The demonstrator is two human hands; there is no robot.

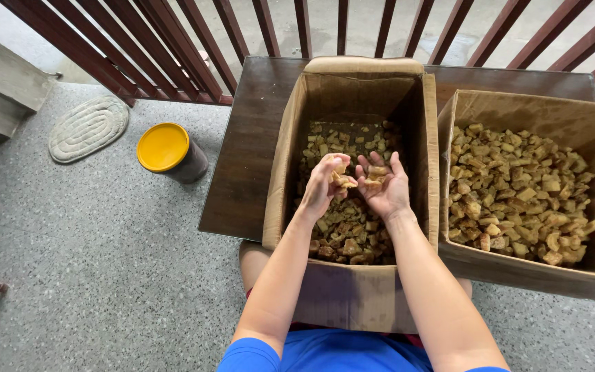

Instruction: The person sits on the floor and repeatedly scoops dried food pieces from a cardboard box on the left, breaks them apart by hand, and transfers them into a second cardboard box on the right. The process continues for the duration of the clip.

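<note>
Head view: both hands' grip clamped on tan chunks (pixel 344 180) over chunk-filled cardboard box (pixel 280 158)

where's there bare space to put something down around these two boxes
The dark table is bare left of the middle box, with a thin strip behind the right box. The speckled floor is open between the yellow-lidded jar, oval mat and table edge. Crowded: both boxes hold tan chunks, and left hand and right hand fill the middle one.
</note>
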